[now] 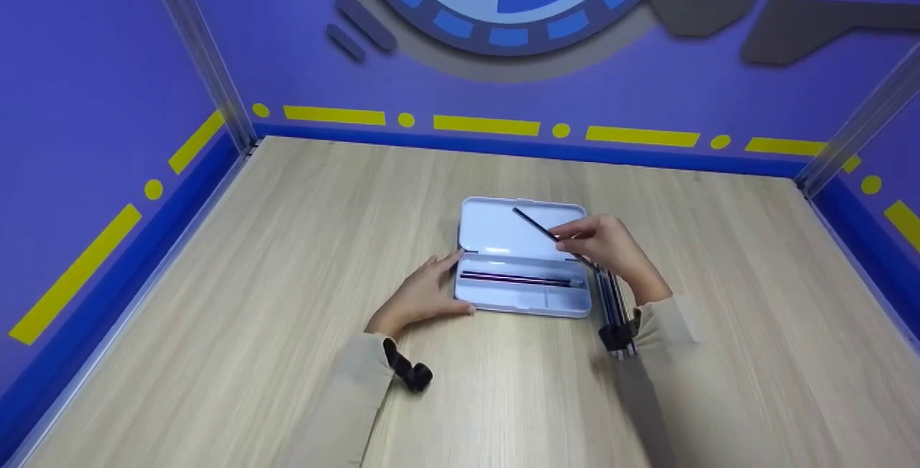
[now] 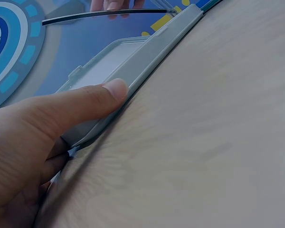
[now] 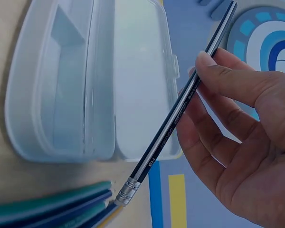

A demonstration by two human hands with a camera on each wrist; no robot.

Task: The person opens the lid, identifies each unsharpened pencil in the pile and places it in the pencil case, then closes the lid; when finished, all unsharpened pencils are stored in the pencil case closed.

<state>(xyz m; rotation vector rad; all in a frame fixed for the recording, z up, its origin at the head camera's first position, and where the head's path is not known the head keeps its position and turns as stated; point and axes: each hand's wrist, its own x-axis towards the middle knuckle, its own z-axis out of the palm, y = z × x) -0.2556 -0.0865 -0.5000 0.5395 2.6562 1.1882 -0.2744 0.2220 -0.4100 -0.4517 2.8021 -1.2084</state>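
A white pencil case [image 1: 503,303] lies on the table with its lid [image 1: 496,227] raised at the back. My left hand [image 1: 420,295] holds its left end, thumb along the front wall in the left wrist view, other fingers around the side. With thumb and fingertips my right hand [image 1: 607,241] pinches a black-and-silver striped pencil [image 3: 178,107] marked HB, slanted above the case's right side. Its silver metal end [image 3: 128,190] points down toward the table in the right wrist view. Dark pencils [image 1: 514,279] lie lengthwise in the case's back compartment.
Several more pencils [image 3: 52,209] lie on the table just right of the case, partly hidden by my right wrist. The wooden tabletop [image 1: 323,238] ends at blue walls [image 1: 460,87] behind and at both sides. Black straps [image 1: 410,371] sit on the wrists.
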